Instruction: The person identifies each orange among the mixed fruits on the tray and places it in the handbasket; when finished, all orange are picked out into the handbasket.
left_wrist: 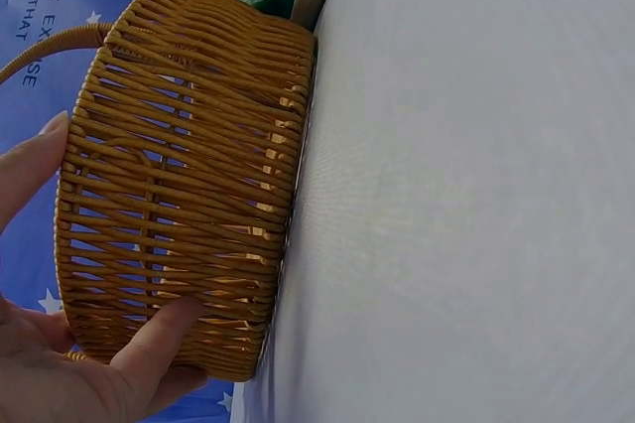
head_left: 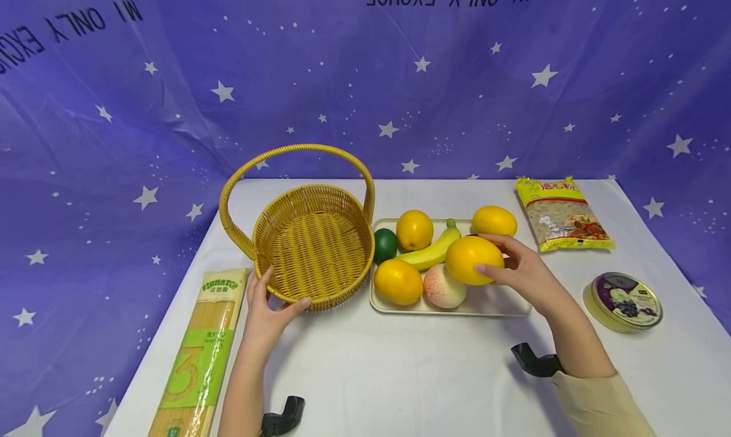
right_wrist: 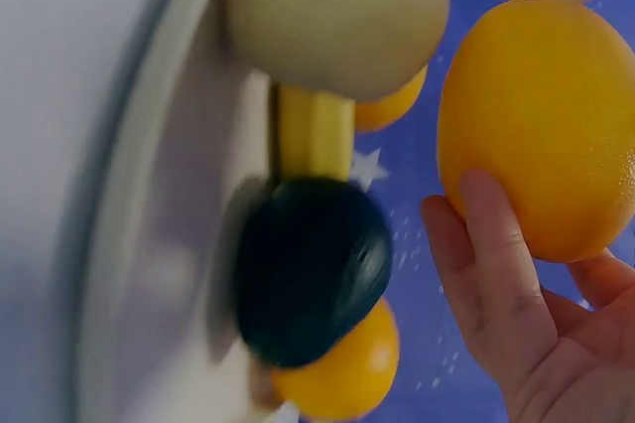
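The right hand (head_left: 524,272) pinches an orange (head_left: 473,260) above the tray (head_left: 505,302) — a weak pinch on something so round could drop it. Toward nine o'clock, the left hand (head_left: 268,307) holds the basket (head_left: 320,259) at seven; uneven pressure might tip it.

Soft shadows, right-wrist foreground blurry

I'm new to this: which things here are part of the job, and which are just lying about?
Likely part of the job:
yellow fruit, held by the right hand
basket, left hand at its rim
tray and the other fruit on it

Seemingly just lying about:
long noodle pack
yellow bag
round tin
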{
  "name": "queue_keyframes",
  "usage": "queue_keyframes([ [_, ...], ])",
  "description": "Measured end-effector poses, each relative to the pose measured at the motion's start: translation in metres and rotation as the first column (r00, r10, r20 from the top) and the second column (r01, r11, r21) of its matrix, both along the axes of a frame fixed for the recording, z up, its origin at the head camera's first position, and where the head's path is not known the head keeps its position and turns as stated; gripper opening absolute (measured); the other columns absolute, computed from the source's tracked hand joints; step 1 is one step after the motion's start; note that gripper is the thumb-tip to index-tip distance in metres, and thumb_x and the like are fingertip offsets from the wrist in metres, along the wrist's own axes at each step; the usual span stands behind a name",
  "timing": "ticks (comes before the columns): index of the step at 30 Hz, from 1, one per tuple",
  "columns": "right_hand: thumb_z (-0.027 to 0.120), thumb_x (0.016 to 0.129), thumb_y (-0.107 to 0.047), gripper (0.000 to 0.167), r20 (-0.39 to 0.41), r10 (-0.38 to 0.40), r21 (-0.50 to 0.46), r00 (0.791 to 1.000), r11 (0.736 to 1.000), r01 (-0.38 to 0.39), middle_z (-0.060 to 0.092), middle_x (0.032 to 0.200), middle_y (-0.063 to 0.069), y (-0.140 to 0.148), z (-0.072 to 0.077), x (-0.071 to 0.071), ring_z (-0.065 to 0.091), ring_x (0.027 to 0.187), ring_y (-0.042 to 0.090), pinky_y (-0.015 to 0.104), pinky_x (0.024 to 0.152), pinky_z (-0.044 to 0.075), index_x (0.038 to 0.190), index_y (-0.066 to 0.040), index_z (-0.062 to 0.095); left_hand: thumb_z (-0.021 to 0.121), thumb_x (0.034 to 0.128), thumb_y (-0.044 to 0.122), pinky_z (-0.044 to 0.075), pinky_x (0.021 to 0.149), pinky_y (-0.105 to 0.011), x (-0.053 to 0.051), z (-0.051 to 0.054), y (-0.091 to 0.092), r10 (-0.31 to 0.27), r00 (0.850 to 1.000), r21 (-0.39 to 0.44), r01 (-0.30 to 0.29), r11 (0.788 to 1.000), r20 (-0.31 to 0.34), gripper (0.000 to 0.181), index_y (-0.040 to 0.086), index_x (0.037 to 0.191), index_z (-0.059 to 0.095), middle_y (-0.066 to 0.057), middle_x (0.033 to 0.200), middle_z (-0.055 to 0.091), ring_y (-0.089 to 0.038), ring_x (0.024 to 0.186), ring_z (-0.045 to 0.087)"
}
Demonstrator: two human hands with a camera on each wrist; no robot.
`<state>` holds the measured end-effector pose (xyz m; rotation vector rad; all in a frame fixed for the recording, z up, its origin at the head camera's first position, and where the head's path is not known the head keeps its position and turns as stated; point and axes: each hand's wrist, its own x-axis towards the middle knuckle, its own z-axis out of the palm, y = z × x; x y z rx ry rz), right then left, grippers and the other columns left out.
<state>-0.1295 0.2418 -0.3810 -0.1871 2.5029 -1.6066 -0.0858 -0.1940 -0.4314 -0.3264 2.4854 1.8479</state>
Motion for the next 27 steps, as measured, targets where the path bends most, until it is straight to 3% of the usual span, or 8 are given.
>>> queue_keyframes([
  [8, 0.072, 0.088, -0.022, 0.061, 0.021, 0.065, -0.096, 0.998, 0.993, -0.063, 0.049, 0.131, 0.016, -0.037, 0.012, -0.019, 0.052, 0.105, 0.030, 0.034, 0.079, 0.056, 0.141, -0.008, 0.045, 0.081, 0.0795, 0.017, 0.034, 0.110, -0.046, 0.000, -0.002, 0.001, 0.001, 1.000, 0.012, -0.001, 1.000, -0.010, 0.103, 0.012, 0.156, 0.011, -0.008, 0.158, -0.013, -0.035, 0.144, 0.009],
  [10, 0.073, 0.087, -0.021, 0.061, 0.012, 0.083, -0.098, 0.996, 0.992, -0.081, 0.049, 0.132, 0.014, -0.047, 0.013, -0.023, 0.052, 0.104, 0.030, 0.030, 0.080, 0.054, 0.140, -0.009, 0.047, 0.081, 0.0792, 0.016, 0.034, 0.109, -0.046, 0.000, -0.002, 0.001, 0.002, 1.000, 0.018, -0.002, 1.000, -0.013, 0.103, 0.012, 0.155, 0.011, -0.007, 0.158, -0.012, -0.034, 0.144, 0.009],
  [15, 0.074, 0.084, -0.024, 0.062, 0.015, 0.124, -0.086, 0.992, 0.989, -0.122, 0.048, 0.132, 0.013, -0.073, 0.017, -0.030, 0.054, 0.099, 0.031, 0.035, 0.075, 0.056, 0.140, -0.011, 0.049, 0.081, 0.0793, 0.015, 0.035, 0.109, -0.045, 0.000, -0.002, 0.000, 0.003, 1.000, 0.014, -0.003, 1.000, -0.019, 0.103, 0.011, 0.155, 0.011, -0.008, 0.158, -0.011, -0.034, 0.144, 0.009],
  [19, 0.077, 0.083, -0.027, 0.062, 0.029, 0.162, -0.094, 0.986, 0.983, -0.159, 0.051, 0.127, 0.013, -0.093, 0.016, -0.034, 0.055, 0.097, 0.031, 0.043, 0.076, 0.057, 0.138, -0.015, 0.051, 0.080, 0.0799, 0.015, 0.035, 0.109, -0.046, 0.000, -0.001, 0.000, 0.000, 1.000, 0.008, 0.000, 1.000, -0.019, 0.103, 0.012, 0.155, 0.011, -0.008, 0.158, -0.012, -0.035, 0.144, 0.010],
  [27, 0.079, 0.079, -0.035, 0.062, 0.044, 0.236, -0.126, 0.971, 0.965, -0.229, 0.054, 0.124, 0.004, -0.136, 0.013, -0.039, 0.054, 0.102, 0.029, 0.039, 0.080, 0.053, 0.135, -0.025, 0.054, 0.081, 0.0797, 0.015, 0.035, 0.108, -0.046, 0.000, -0.002, 0.001, 0.002, 1.000, 0.011, -0.002, 1.000, -0.018, 0.103, 0.012, 0.155, 0.011, -0.008, 0.158, -0.010, -0.035, 0.144, 0.009],
])
